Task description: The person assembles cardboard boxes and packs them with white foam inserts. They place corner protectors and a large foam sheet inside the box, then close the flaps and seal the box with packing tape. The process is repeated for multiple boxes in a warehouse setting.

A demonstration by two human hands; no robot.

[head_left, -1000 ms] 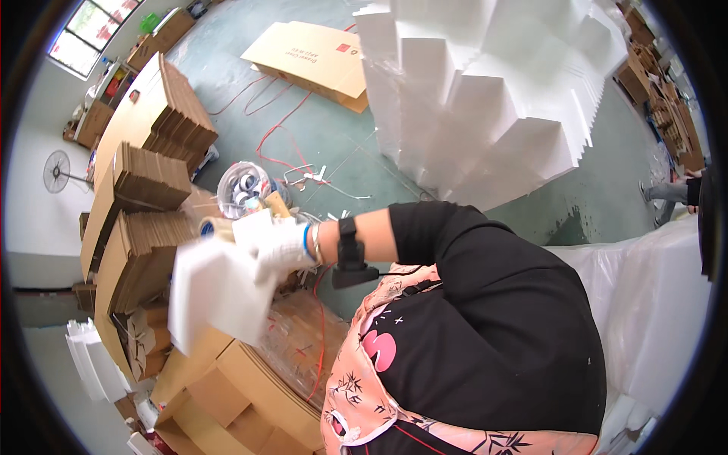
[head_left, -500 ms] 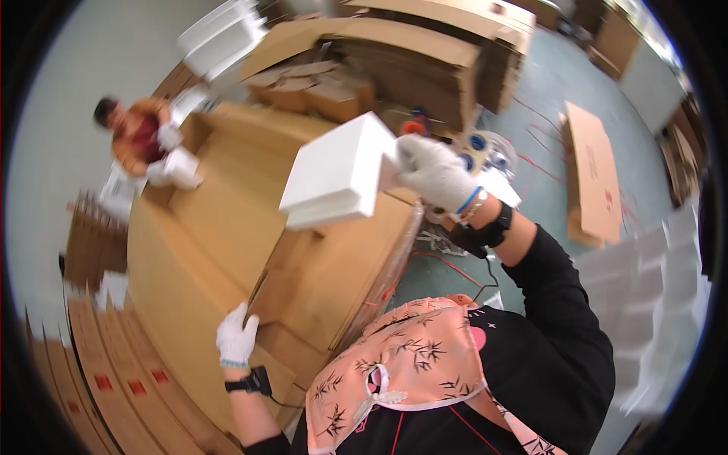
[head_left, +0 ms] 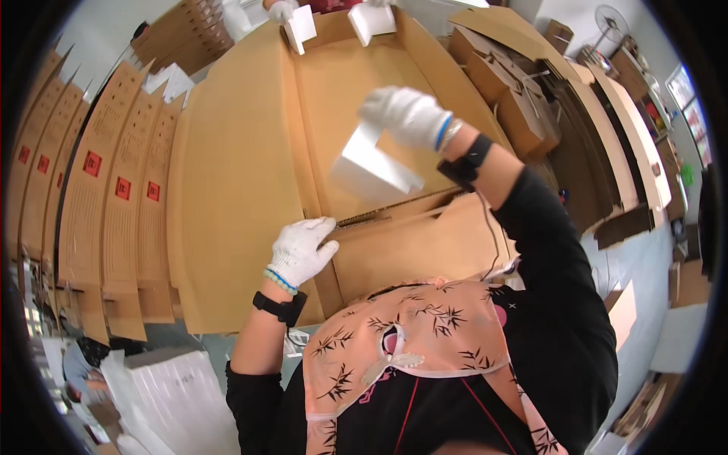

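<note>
My gloved right hand (head_left: 406, 115) is closed on a white foam block (head_left: 373, 168), slightly blurred, above the inside of a large open cardboard box (head_left: 356, 91). The block is angular, with a step in its shape, and hangs below my fingers. My gloved left hand (head_left: 302, 249) rests at the near edge of the box, by the corner where the long side flap (head_left: 231, 182) meets the near flap (head_left: 409, 246). Its fingers lie along the cardboard with the thumb apart.
Across the box, a co-worker's gloved hand (head_left: 283, 10) is at a white foam piece (head_left: 301, 30); another foam piece (head_left: 371, 24) sits at the far end. Tall cardboard sheets (head_left: 98, 189) stand at left. Folded cartons (head_left: 523, 98) lie at right. A white wrapped stack (head_left: 178, 402) stands lower left.
The view has turned, so the box now lies straight ahead. My right hand has brought the foam block from beyond the box's right side to over its inside. My left hand stays at the near edge.
</note>
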